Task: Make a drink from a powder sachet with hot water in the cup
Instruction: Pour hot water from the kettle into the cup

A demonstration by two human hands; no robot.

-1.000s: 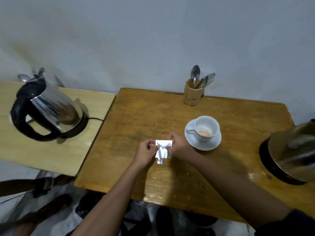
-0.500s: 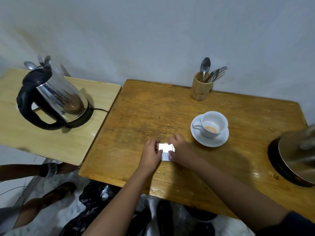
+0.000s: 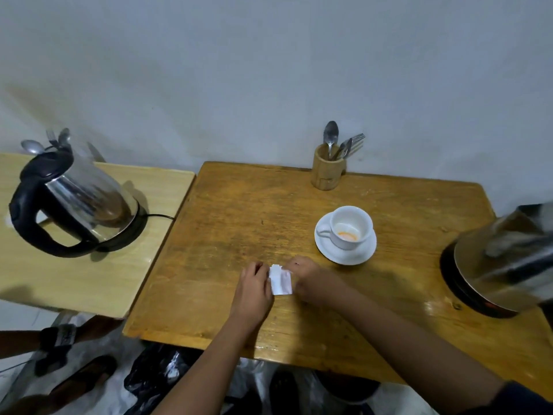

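A small white sachet (image 3: 281, 283) lies low over the wooden table (image 3: 239, 223), pinched on both sides. My left hand (image 3: 254, 290) grips its left edge and my right hand (image 3: 306, 277) grips its top right corner. A white cup (image 3: 351, 226) with orange powder at its bottom stands on a white saucer (image 3: 326, 250), to the right and beyond my hands. A steel kettle with a black handle (image 3: 77, 202) sits on its base on the lighter side table (image 3: 74, 280) at the left.
A wooden holder (image 3: 327, 169) with a spoon and forks stands at the table's back edge by the wall. A second steel kettle (image 3: 502, 262) sits at the right edge. Another person's foot and sandals (image 3: 59, 342) are on the floor at lower left.
My hands brought the sachet down from a raised, unfolded position to just above the table. The camera view has shifted slightly; the cup and kettles stay where they were.
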